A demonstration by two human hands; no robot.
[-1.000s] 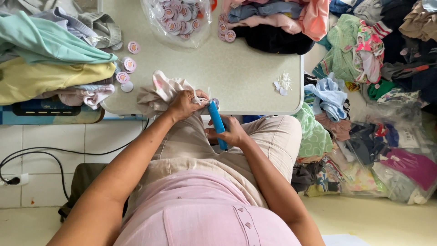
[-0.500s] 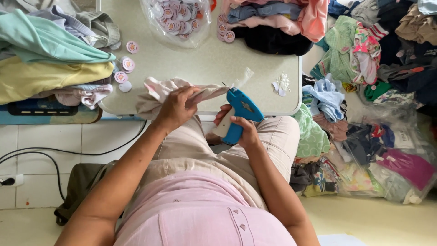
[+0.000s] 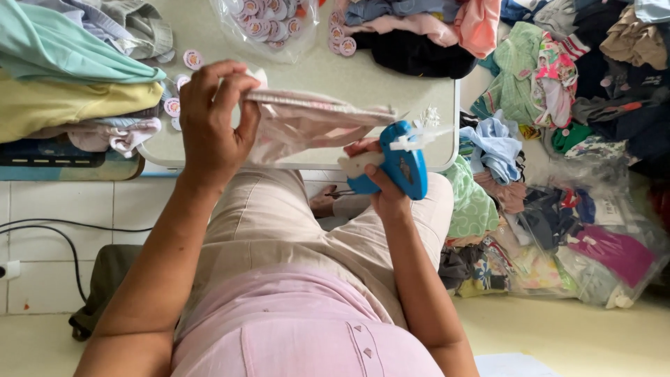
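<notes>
Head view, only one. Left hand raised above tabletop edge, fingers clenched around bunched end of pale pink garment. Garment stretched roughly level from left hand rightward, long axis left to right, far end meeting needle tip of blue tagging gun. Right hand lower and right of garment, fingers wrapped on gun grip, white trigger side facing left; clear plastic fastener strip poking out top of gun. Gun just beside garment's right end, touching or nearly so, exact contact hard to tell. Left hand nearer garment (holding it), right hand reaching it only through gun tip.

Around: stack of folded clothes on left, green over yellow; round pink tags scattered near stack; clear bag of same tags at tabletop far side; dark and pink clothes at far right corner. Heap of mixed clothes and plastic bags on floor right of tabletop. Black cable along tiled floor at left.
</notes>
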